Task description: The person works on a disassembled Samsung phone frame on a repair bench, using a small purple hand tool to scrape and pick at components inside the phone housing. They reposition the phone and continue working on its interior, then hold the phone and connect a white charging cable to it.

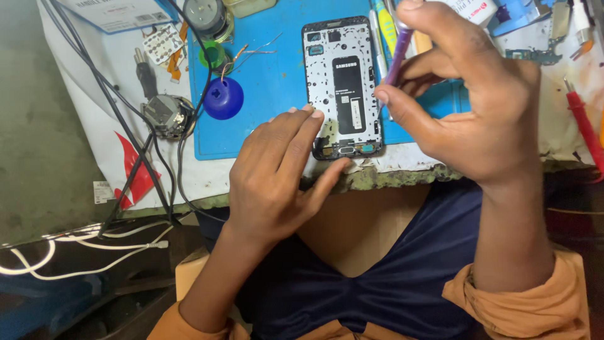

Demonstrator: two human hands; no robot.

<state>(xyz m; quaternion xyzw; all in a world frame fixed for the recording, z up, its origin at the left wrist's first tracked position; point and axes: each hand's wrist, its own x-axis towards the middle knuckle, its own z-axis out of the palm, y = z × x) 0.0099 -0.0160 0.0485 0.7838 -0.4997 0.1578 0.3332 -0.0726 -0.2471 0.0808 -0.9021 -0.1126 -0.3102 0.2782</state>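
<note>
At frame centre, an opened phone (pixel 343 88) lies on a blue mat (pixel 270 75). The left hand (pixel 277 170) steadies its lower edge, fingers spread; the right hand (pixel 465 94) pinches a purple tool (pixel 397 60). Light, stiff, probably fragile; best held by its edges.

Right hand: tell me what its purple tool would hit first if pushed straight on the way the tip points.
The right hand holds a purple tool angled down-left. Straight on, its tip would probably first meet the right edge of the opened phone on the blue mat, though depth is unclear.
</note>
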